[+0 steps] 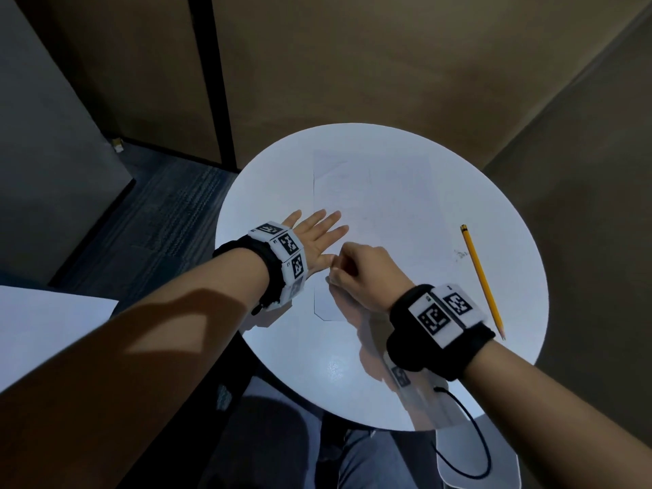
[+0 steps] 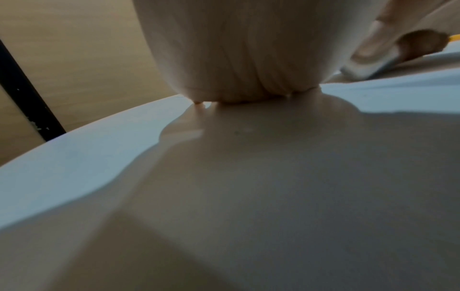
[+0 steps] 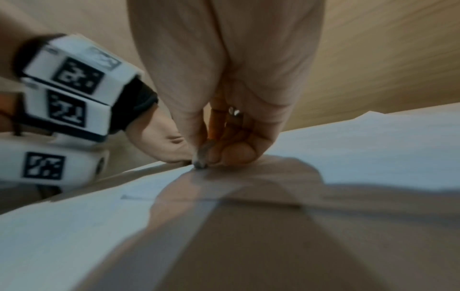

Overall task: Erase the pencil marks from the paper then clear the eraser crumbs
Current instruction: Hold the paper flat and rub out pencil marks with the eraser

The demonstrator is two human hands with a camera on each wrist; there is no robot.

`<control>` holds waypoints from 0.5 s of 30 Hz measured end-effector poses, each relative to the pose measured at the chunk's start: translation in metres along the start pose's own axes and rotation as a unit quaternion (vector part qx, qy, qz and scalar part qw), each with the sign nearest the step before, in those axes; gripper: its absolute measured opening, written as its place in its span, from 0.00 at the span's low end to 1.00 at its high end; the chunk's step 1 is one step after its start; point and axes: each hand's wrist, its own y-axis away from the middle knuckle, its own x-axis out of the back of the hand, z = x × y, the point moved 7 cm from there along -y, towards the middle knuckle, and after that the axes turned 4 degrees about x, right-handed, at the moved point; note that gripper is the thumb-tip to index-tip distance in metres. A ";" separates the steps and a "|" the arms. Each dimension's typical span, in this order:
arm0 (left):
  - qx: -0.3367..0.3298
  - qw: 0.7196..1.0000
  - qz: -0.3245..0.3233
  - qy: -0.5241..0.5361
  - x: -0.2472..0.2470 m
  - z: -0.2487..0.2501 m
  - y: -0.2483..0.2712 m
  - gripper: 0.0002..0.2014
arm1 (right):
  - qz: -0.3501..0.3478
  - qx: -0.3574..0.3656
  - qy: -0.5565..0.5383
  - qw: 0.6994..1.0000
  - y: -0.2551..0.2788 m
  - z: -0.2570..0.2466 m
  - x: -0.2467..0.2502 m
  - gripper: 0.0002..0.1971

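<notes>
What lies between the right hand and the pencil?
Head view: mostly bare table between right hand and pencil, plus a small smudge or crumb cluster beside the pencil.

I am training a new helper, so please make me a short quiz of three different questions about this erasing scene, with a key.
1. True or false: the left hand lies flat, fingers straight, at the paper's left edge.
2. What does the right hand pinch? A) pencil B) eraser C) cloth
3. Fill in: the pencil lies on the table, to the ____ of the paper.

Key: 1 true; 2 B, the eraser; 3 right.
</notes>
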 end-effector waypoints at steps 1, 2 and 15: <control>-0.001 1.000 -0.001 0.000 0.000 -0.001 0.000 0.28 | -0.021 0.008 0.003 1.000 0.003 -0.002 -0.003 0.10; -0.002 1.000 -0.002 0.001 0.000 -0.001 0.000 0.28 | -0.047 0.012 0.009 0.999 0.006 -0.004 -0.004 0.11; -0.004 1.000 -0.005 -0.016 0.001 0.000 0.001 0.28 | -0.018 0.015 0.030 0.999 -0.004 -0.009 0.000 0.13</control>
